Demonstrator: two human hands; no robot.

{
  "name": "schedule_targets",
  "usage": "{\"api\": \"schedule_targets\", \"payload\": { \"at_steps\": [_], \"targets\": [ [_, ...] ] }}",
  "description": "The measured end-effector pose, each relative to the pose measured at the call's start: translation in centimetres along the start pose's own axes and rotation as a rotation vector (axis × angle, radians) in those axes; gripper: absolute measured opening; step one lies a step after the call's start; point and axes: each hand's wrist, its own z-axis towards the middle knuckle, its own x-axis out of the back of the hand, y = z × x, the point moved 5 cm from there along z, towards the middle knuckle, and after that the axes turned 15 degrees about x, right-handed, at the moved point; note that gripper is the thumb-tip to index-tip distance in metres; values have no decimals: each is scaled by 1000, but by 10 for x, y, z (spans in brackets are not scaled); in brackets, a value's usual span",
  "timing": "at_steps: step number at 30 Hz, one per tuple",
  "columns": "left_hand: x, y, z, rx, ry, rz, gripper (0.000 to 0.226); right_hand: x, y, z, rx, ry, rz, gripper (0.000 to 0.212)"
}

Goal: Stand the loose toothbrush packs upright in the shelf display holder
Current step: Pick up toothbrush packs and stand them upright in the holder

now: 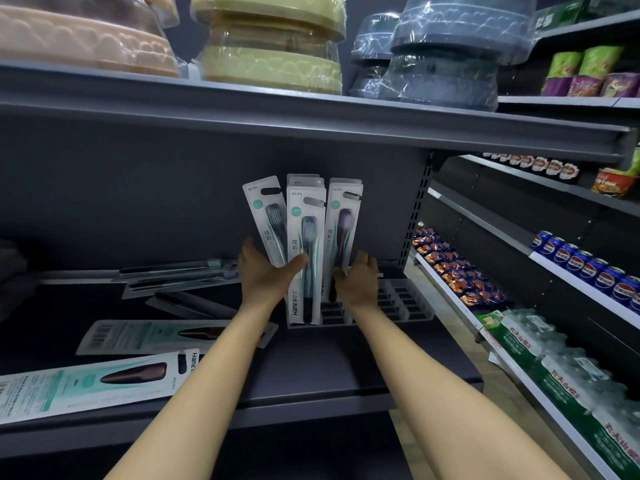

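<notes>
Several white toothbrush packs stand upright in a clear slotted display holder (398, 306) on the dark shelf. My left hand (265, 271) grips the leftmost pack (265, 216), which tilts left, with the thumb across the middle pack (306, 237). My right hand (358, 278) holds the lower part of the right pack (341, 220). More loose packs lie flat on the shelf to the left: one (149, 336) near my left forearm, one (86, 382) at the front edge, and several (180, 282) further back.
The dark shelf (329, 368) has an upper shelf (311, 119) close overhead carrying wrapped basins. To the right, side shelves hold snack bags (460, 275), blue cans (588, 268) and bottled water packs (554, 358).
</notes>
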Motion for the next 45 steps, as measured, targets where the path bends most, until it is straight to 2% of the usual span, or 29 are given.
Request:
{"api": "schedule_targets", "payload": {
  "at_steps": [2, 4, 9, 24, 27, 29, 33, 36, 40, 45],
  "targets": [
    [-9, -2, 2, 31, -121, 7, 109, 0, 1, -3, -26, -31, 4, 50],
    [-15, -4, 6, 53, -203, 0, 107, -1, 4, -5, -53, -50, 17, 50],
    [-21, -3, 5, 49, -290, 12, 100, -1, 6, -5, -49, -62, 53, 39],
    [-26, 0, 1, -18, -308, 98, 81, -5, 3, -3, -21, -59, 124, 29],
    [-26, -1, 5, -19, -302, 110, 76, -2, 5, 2, -64, -50, 113, 21],
    [-25, 0, 5, -52, -291, 116, 69, 2, 7, 8, -113, -30, 105, 23],
    [-15, 4, 8, -124, -165, -12, 28, 9, 2, 12, -134, 109, 146, 14],
    [-10, 5, 12, -115, -71, -36, 38, 10, -4, 9, -127, 199, 238, 16],
    [-14, 8, 14, -129, -20, -5, 30, -1, -13, 9, -94, 167, 324, 8],
    [-15, 4, 16, -123, 32, -44, 26, -5, -14, 7, -77, 190, 385, 23]
  ]
}}
